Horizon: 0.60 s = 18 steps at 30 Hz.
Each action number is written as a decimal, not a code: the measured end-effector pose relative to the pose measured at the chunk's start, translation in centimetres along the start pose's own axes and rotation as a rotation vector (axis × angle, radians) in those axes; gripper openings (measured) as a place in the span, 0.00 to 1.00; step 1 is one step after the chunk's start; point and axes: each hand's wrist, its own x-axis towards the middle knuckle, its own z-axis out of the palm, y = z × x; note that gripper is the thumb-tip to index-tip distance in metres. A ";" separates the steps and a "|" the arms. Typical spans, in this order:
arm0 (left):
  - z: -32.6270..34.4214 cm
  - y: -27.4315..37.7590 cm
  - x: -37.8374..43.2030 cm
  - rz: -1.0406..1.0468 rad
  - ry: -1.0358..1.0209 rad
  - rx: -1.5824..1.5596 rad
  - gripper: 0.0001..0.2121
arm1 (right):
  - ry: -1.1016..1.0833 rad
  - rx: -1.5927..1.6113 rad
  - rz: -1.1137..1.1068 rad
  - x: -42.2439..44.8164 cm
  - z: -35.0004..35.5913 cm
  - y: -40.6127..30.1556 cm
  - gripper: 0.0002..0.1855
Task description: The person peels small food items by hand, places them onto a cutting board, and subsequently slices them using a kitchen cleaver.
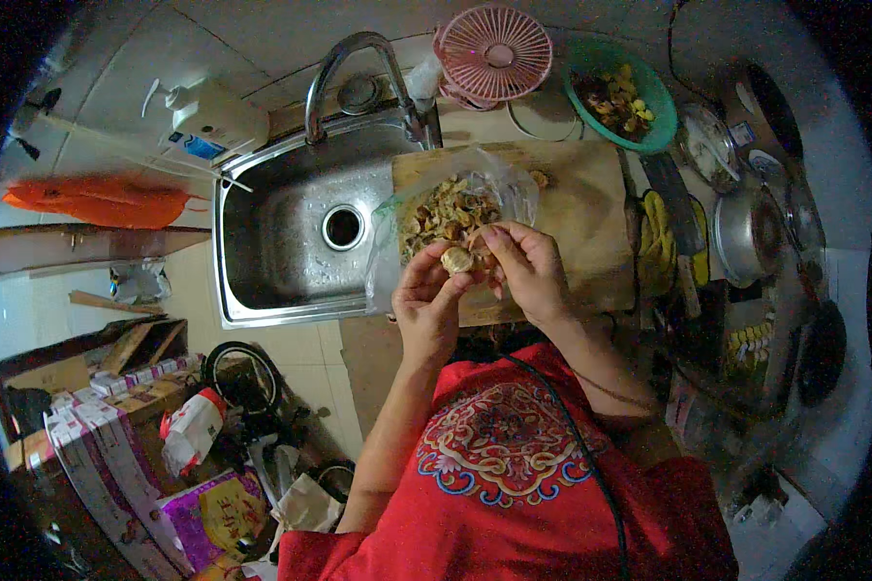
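My left hand (429,294) holds a small round pale-brown piece, apparently a dried mushroom (457,260), between thumb and fingers. Close beside it, my right hand (527,265) has its thumb and forefinger pinched together; whether a scrap sits between them is hard to see. Beyond both hands lies an opened clear plastic bag (519,190) with many more dried brown pieces (454,207) in it. The bag rests on a wooden cutting board (581,218), and its left side hangs over the sink's edge. One loose brown piece (541,179) lies on the board past the bag.
A steel sink (276,218) with a curved faucet (352,43) lies left. Behind the board stand a pink fan (495,54) and a green basin (661,134) holding yellowish and brown pieces. A cleaver (672,192), yellow gloves (655,232) and a metal pot (745,236) are at the right.
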 end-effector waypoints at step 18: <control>-2.2 -0.1 -0.1 0.259 -0.030 0.636 0.14 | -0.383 -0.251 0.137 0.0 -0.2 -1.0 0.13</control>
